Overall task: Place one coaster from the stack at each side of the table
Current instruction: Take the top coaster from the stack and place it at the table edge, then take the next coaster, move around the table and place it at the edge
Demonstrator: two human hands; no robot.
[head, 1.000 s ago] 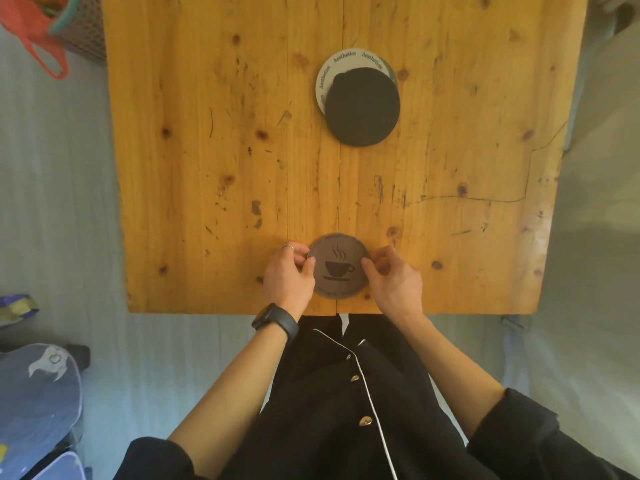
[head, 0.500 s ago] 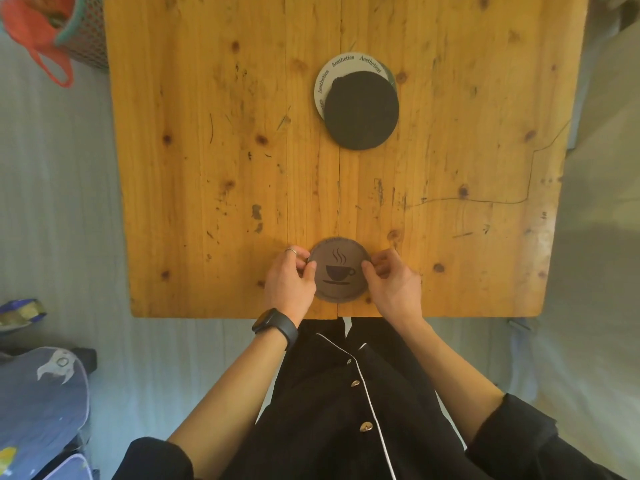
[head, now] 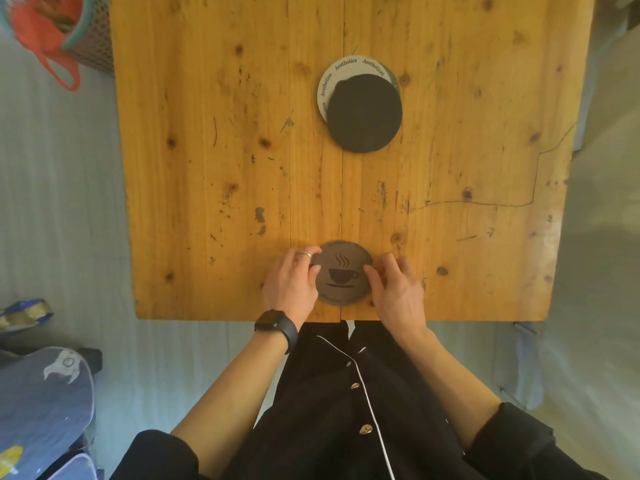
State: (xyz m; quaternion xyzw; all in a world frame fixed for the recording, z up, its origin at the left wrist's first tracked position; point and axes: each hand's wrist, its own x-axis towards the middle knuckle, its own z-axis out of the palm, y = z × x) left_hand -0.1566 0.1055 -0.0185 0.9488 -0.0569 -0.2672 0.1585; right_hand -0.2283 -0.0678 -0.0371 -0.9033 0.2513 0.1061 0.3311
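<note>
A grey round coaster [head: 341, 273] with a coffee-cup print lies flat on the wooden table [head: 214, 174], close to the near edge. My left hand [head: 291, 282] pinches its left rim and my right hand [head: 396, 289] pinches its right rim. Farther back, near the table's middle, sits the stack: a plain black coaster [head: 364, 113] lies shifted on top of a white coaster [head: 334, 76] printed with "Aesthetics". A greenish edge peeks out beneath them.
A mesh basket [head: 86, 39] with an orange bag strap stands on the floor at the table's far left corner. A blue-grey cushion [head: 41, 407] lies at the lower left. A dark crack line runs across the table's right part.
The view has shifted slightly, so the table sits lower in frame. Both hands stay on the cup-print coaster at the near edge; the stack has not moved.
</note>
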